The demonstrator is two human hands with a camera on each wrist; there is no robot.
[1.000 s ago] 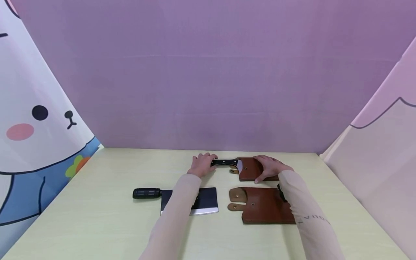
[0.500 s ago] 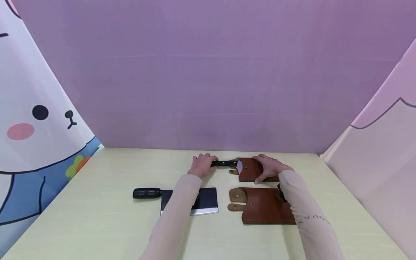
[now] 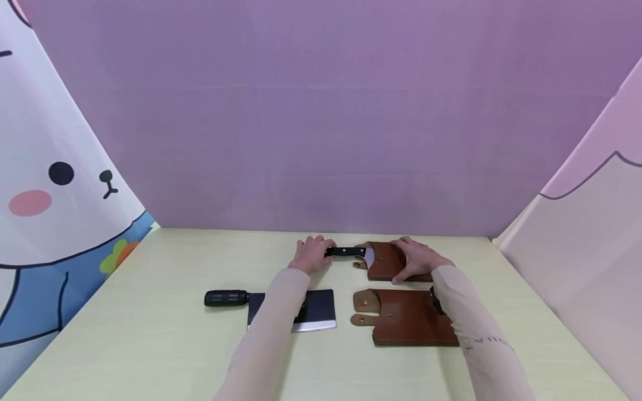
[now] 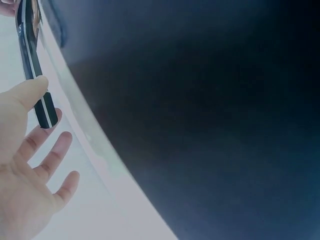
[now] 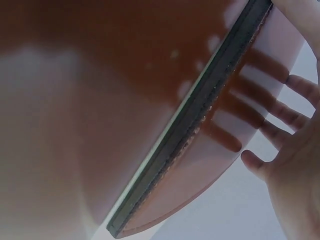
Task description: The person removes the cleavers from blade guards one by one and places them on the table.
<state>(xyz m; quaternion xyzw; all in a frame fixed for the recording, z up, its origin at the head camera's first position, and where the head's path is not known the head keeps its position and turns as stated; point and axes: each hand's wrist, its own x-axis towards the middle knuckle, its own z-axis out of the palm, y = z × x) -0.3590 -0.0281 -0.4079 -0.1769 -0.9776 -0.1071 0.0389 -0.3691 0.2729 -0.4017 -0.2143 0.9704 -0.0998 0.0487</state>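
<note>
Toward the far middle of the pale yellow-green tabletop (image 3: 150, 340), the left hand (image 3: 312, 254) touches the end of a slim black knife handle (image 3: 345, 252). From the left wrist view its fingers are spread and nearly straight, the thumb tip against the handle, not wrapped round it. The knife's short bright strip of blade (image 3: 369, 257) shows just where it enters a brown leather sheath (image 3: 385, 262), so most of the blade lies inside that sheath. The right hand (image 3: 417, 258) rests flat on top of the same sheath, fingers spread and fairly straight, pressing it against the tabletop.

Two knives are in view, and two sheaths. The second sheath (image 3: 406, 322) lies nearer, just in front of the first; it is a flat, smooth brown leather pocket, roughly rectangular, with two rounded strap tabs bearing small metal studs at its left end. Whether anything is inside it cannot be told. To its left, apart from it, lies a cleaver (image 3: 321, 311) with a broad rectangular dark steel blade, bright along its near edge, and a thick black ribbed handle pointing left; the left forearm in a thin beige sleeve crosses over its blade.
</note>
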